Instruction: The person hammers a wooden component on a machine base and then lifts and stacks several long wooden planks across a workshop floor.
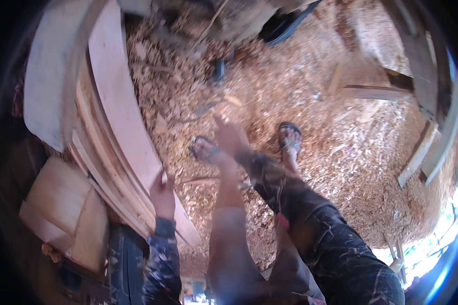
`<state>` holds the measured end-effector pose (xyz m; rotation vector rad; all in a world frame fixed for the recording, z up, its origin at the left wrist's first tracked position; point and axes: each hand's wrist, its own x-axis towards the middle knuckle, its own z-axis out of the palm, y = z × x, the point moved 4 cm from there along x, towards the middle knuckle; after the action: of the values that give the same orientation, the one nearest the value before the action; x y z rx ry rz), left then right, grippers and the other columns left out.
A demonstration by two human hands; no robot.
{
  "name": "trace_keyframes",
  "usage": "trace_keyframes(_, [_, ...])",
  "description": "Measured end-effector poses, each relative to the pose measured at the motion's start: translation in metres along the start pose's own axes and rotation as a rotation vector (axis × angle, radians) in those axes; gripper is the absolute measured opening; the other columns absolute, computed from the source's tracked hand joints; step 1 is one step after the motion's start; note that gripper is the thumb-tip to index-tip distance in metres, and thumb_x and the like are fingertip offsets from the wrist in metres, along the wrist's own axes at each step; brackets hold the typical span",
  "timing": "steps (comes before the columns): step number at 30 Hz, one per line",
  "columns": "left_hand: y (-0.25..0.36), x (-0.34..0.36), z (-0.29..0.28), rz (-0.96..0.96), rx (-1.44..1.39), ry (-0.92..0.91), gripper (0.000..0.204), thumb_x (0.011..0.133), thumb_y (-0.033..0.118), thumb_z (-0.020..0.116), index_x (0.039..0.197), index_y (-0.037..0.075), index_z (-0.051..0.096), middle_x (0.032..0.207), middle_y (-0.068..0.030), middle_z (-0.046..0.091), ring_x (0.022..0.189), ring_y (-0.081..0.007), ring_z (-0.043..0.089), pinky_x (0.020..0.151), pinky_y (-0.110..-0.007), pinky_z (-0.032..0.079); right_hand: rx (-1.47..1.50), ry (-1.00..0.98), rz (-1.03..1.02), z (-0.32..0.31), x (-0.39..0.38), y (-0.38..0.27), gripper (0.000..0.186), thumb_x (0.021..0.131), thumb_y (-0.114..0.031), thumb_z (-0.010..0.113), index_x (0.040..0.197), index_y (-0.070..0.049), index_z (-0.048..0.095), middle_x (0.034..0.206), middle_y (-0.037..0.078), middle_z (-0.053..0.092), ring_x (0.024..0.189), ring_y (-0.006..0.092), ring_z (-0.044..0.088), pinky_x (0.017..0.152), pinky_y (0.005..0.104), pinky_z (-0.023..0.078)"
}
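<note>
On the left, a long pale wooden plank (119, 84) slopes down toward me along a stack of boards. My left hand (163, 195) closes on its near part, with the thumb and fingers at the edge. My right hand (231, 137) reaches out over the shavings in the middle, above my sandalled foot (204, 147). That hand is blurred. One finger stretches forward, and I see nothing held in it. Small wood offcuts (233, 100) lie on the ground just beyond it.
Wood shavings (351, 168) cover the ground. More boards (81, 122) are stacked at left, beside a wooden block (61, 203). Planks (432, 147) lean at the right, near a loose strip (376, 92). A dark shoe (287, 23) shows at the top.
</note>
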<state>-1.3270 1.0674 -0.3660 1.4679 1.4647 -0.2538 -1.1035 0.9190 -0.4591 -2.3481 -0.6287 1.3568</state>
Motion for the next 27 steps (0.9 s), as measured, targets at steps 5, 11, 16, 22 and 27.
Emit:
trace_keyframes(5, [-0.063, -0.117, -0.021, -0.241, 0.021, -0.105, 0.034, 0.084, 0.008, 0.067, 0.116, -0.002, 0.061, 0.08, 0.0, 0.06, 0.067, -0.0071, 0.05, 0.061, -0.023, 0.043, 0.027, -0.026, 0.181, -0.055, -0.157, 0.066, 0.038, 0.089, -0.023, 0.049, 0.126, -0.014, 0.055, 0.101, 0.017, 0.066, 0.093, 0.0352, 0.063, 0.079, 0.045, 0.05])
trace_keyframes(11, [-0.054, -0.206, -0.046, -0.112, 0.145, -0.201, 0.026, 0.078, 0.003, 0.068, 0.104, 0.004, 0.066, 0.072, 0.0008, 0.055, 0.061, -0.0078, 0.046, 0.057, -0.023, 0.041, 0.153, 0.399, 0.655, -0.153, -0.392, 0.167, 0.029, 0.085, -0.025, 0.057, 0.107, -0.01, 0.068, 0.088, 0.02, 0.067, 0.082, 0.0365, 0.065, 0.074, 0.0435, 0.051])
trace_keyframes(16, [0.001, -0.237, -0.072, -0.135, 0.091, -0.112, 0.033, 0.072, 0.005, 0.069, 0.105, 0.006, 0.064, 0.069, -0.0003, 0.052, 0.061, -0.0106, 0.048, 0.057, -0.027, 0.042, 0.242, 0.47, 0.851, -0.149, -0.565, 0.238, 0.03, 0.082, -0.034, 0.056, 0.097, -0.013, 0.072, 0.081, 0.021, 0.067, 0.081, 0.0367, 0.066, 0.073, 0.043, 0.052])
trace_keyframes(22, [0.071, -0.317, -0.036, 0.183, 0.5, -0.002, 0.038, 0.071, 0.019, 0.073, 0.104, 0.006, 0.06, 0.069, -0.0074, 0.056, 0.064, -0.0201, 0.055, 0.063, -0.034, 0.048, 0.535, 0.368, 0.725, -0.095, -0.675, 0.331, 0.031, 0.083, -0.032, 0.056, 0.101, -0.012, 0.071, 0.084, 0.022, 0.067, 0.085, 0.0369, 0.066, 0.075, 0.0438, 0.052])
trace_keyframes(27, [0.168, -0.439, 0.105, 0.215, 0.673, -0.049, 0.041, 0.076, 0.027, 0.068, 0.111, 0.009, 0.059, 0.082, -0.0157, 0.065, 0.076, -0.0258, 0.064, 0.072, -0.037, 0.05, -0.001, 0.285, 0.184, -0.117, -0.714, 0.463, 0.027, 0.086, -0.029, 0.055, 0.075, -0.008, 0.067, 0.069, 0.014, 0.066, 0.066, 0.0278, 0.065, 0.059, 0.0386, 0.05])
